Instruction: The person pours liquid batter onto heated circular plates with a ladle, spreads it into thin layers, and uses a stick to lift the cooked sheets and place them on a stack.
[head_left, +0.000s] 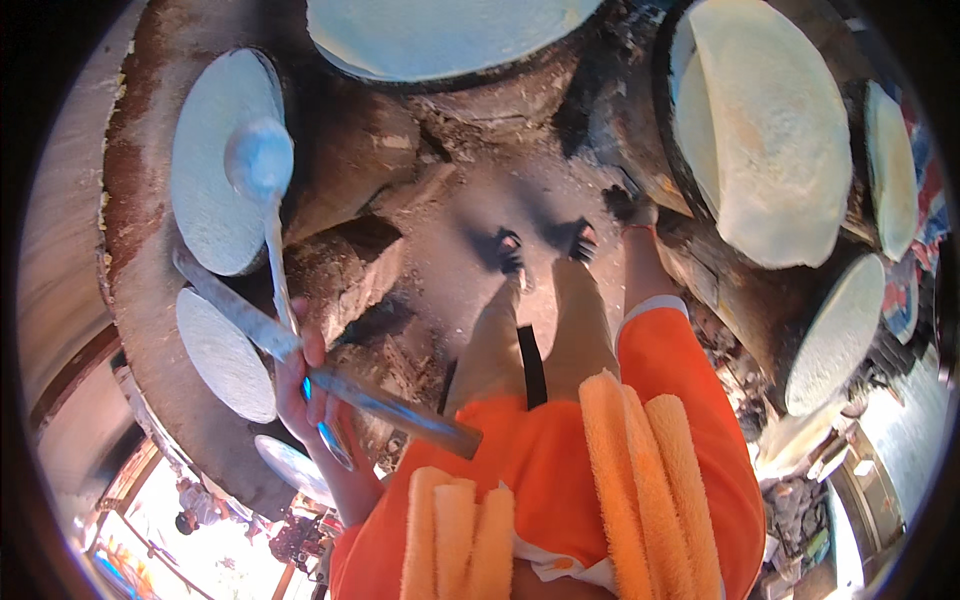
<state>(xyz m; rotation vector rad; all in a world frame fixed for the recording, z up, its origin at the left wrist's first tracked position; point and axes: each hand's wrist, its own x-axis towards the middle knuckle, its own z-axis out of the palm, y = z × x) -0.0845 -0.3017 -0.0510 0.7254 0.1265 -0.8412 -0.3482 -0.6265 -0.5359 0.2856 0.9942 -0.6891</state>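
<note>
My left hand grips a long flat stick together with the handle of a metal ladle. The ladle's pale-coated bowl is over a round griddle covered by a whitish layer. Low on the right, my right hand reaches down beside a stove's base. A small dark thing is at its fingers; whether they hold it cannot be made out. Above that hand, a large thin pancake lies partly lifted or folded on a dark-rimmed griddle.
Another pale-covered griddle stands straight ahead. More ring the sides, including a left one and a right one. A brown curved ledge borders the left. Bare ground lies around my feet. A person appears far off, lower left.
</note>
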